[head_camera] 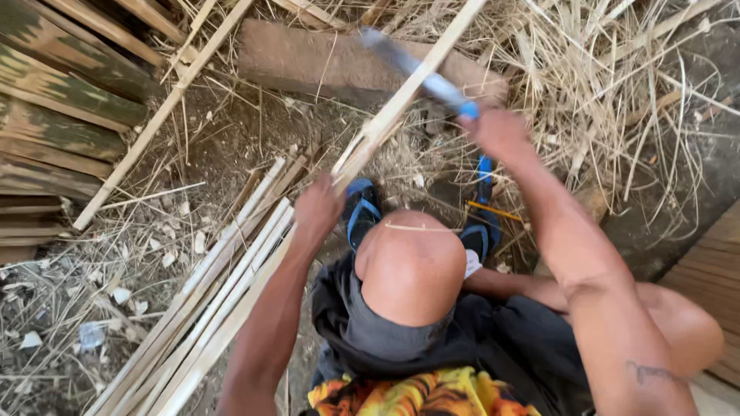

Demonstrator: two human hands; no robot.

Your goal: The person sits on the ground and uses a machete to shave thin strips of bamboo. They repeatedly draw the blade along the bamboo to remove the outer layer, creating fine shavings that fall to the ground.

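Planks (54,115) of weathered green-brown wood are stacked at the far left, well apart from both hands, and a loose bamboo pole (154,119) is laid slanting beside them on the dirt. Nearer in, a bundle of pale bamboo strips (208,308) is spread on the ground, reaching up to just below the left hand (317,208). That hand's fingers are closed around a long bamboo slat (408,88), gripped near its lower end, and the slat is carried up and to the right from the fingers, tilted, across a reddish-brown block (308,62) lying beyond them. Just right of those fingers a blue-strapped sandal (361,212) is seen on one foot, with a bare knee below it. Further right, the right hand (497,131) is wrapped tightly on the blue handle of a knife (416,73), whose blurred grey blade is stretched up and left from the fingers and is crossed with the slat; whether blade and slat touch cannot be told. Dry straw (617,85) is heaped beyond and to the right of that hand.
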